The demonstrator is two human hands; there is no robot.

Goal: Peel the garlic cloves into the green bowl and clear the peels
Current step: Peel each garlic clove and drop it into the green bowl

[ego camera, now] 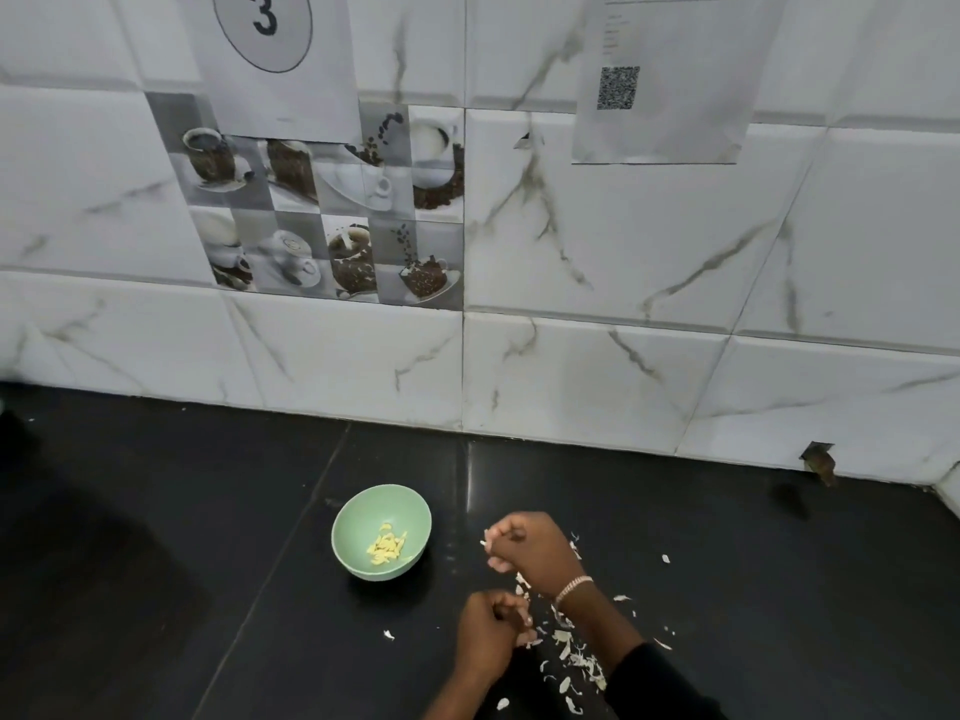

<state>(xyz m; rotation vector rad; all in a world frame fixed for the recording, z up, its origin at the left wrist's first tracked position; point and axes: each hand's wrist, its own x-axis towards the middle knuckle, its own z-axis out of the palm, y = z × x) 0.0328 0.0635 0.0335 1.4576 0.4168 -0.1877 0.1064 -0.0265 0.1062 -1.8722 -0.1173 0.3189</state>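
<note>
Toward the front edge of a black worktop [156,563], right of its middle, a person's two hands work close together, seen from above. The right hand [535,553] is the farther one. It wears a pale bracelet [573,587] at the wrist, and a black sleeve [654,683] covers the forearm. Its fingers are clenched, with a white scrap of garlic skin poking out on the side facing the bowl.

The left hand [485,641] sits just in front of it, nearer the front edge. Its fingers are curled in toward the palm. Something pale shows at the fingertips, but whether that is garlic or only fingernails cannot be told.

A green bowl [358,504] stands on the worktop to the left of the hands, near them but not touching. A small heap of yellowish peeled garlic cloves [387,549] lies in its bottom.

Garlic peels [576,659] are scattered on the worktop under and around the right forearm, thickest toward the front edge, with a few flakes farther right. One stray peel [388,635] lies in front of the bowl.

Along the back edge rises a white marbled tiled wall [623,356]. Taped to it are a sheet with a circled 3 [275,70] and a sheet with a QR code [670,96].
</note>
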